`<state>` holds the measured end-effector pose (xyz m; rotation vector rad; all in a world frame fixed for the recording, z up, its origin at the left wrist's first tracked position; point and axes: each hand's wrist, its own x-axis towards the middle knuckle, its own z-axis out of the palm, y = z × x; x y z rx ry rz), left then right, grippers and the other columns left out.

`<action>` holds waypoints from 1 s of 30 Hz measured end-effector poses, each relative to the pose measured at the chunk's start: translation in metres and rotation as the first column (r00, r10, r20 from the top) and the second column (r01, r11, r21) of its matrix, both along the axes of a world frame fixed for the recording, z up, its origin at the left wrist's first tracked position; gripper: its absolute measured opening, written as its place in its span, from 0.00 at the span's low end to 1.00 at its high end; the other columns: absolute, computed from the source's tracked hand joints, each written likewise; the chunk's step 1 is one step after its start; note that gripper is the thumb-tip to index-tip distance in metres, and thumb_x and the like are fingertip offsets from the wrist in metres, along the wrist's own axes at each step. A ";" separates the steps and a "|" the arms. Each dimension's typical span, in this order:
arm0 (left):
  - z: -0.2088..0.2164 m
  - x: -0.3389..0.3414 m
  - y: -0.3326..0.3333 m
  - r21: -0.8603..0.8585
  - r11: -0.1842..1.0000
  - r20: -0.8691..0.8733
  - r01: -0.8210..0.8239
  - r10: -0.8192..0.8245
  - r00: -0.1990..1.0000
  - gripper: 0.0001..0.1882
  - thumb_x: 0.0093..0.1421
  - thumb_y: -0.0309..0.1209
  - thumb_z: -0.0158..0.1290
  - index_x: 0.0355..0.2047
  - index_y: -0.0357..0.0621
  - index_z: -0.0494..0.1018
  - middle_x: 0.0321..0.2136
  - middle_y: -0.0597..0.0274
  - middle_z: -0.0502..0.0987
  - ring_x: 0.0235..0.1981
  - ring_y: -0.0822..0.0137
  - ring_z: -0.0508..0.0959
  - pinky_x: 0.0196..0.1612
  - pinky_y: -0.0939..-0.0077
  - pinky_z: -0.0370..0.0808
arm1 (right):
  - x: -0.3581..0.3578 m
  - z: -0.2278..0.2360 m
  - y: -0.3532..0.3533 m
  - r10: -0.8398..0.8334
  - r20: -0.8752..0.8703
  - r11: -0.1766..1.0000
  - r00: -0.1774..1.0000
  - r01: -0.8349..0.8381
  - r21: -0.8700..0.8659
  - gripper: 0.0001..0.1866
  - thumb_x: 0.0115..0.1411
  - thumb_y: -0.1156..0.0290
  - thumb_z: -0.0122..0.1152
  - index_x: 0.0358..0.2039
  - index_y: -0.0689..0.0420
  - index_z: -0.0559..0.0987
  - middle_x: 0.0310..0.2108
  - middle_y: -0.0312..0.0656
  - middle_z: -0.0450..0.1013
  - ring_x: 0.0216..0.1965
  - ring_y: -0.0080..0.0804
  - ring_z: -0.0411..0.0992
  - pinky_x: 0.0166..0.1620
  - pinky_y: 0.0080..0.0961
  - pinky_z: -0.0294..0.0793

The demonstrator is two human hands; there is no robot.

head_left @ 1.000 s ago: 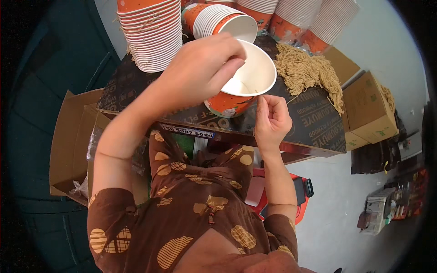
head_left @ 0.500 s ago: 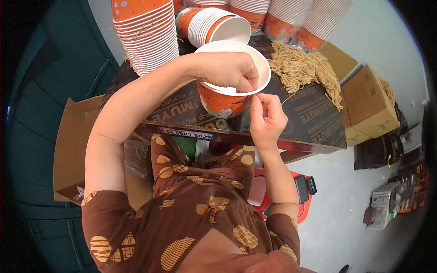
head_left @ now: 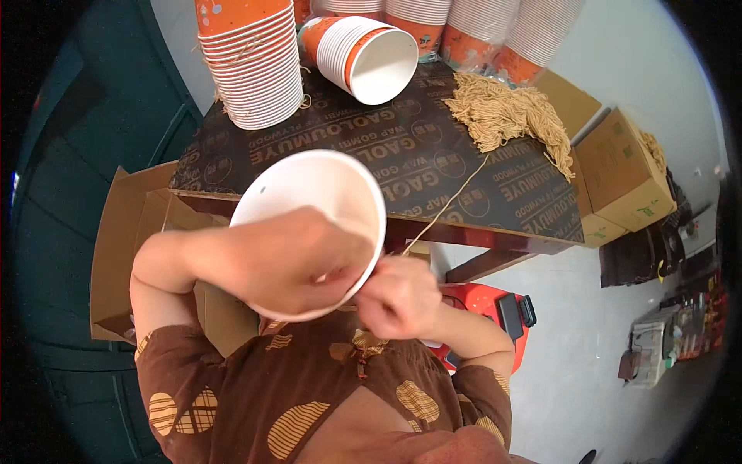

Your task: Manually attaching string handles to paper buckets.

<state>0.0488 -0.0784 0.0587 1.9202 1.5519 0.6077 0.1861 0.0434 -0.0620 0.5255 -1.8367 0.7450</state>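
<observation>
Paper bucket: I see the white-lined bucket [head_left: 313, 178] off the table, held up over the person's lap in front of the near edge, its mouth tipped up toward my camera.
Left hand: I have this hand [head_left: 309, 263] reaching over the rim into the bucket, fingers bent near the inner right wall; blur keeps me from telling whether they grip anything.
Right hand: I find this hand [head_left: 398, 298] curled at the bucket's outer right side, by the rim; I cannot tell what its fingers pinch.
String: I follow one tan strand [head_left: 442, 207] from the yarn heap [head_left: 506, 116] across the table [head_left: 410, 162] to just beside the right hand.
Stacks: I make out a tall upright stack [head_left: 255, 77] at the table's left, and a stack lying on its side [head_left: 359, 58] near it.
Boxes: I spot an open carton [head_left: 127, 240] at left and a cardboard box [head_left: 626, 170] at right.
</observation>
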 end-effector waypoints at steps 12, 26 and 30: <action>-0.164 -0.060 -0.024 -0.436 0.860 0.251 -0.263 0.398 0.882 0.03 0.48 0.26 0.51 0.21 0.41 0.70 0.19 0.69 0.70 0.23 0.77 0.68 0.27 0.77 0.66 | -0.025 -0.084 -0.037 0.044 0.620 0.987 0.784 0.061 -0.148 0.04 0.58 0.77 0.55 0.29 0.60 0.69 0.20 0.49 0.71 0.21 0.47 0.73 0.23 0.36 0.70; -0.185 -0.034 -0.006 -0.390 0.893 0.493 -0.225 0.408 0.768 0.04 0.55 0.26 0.46 0.25 0.40 0.70 0.20 0.69 0.70 0.22 0.75 0.69 0.26 0.78 0.67 | 0.018 -0.090 -0.017 0.044 0.780 0.933 0.624 0.254 -0.255 0.04 0.59 0.75 0.54 0.30 0.62 0.73 0.26 0.49 0.74 0.28 0.45 0.76 0.31 0.32 0.74; -0.181 -0.035 0.003 -0.347 0.921 0.476 -0.175 0.334 0.813 0.04 0.54 0.25 0.47 0.26 0.38 0.70 0.21 0.67 0.71 0.21 0.74 0.70 0.25 0.78 0.68 | 0.015 -0.093 -0.018 0.316 0.766 0.833 0.559 0.222 -0.506 0.06 0.64 0.74 0.48 0.31 0.62 0.72 0.25 0.37 0.74 0.21 0.22 0.70 0.26 0.21 0.70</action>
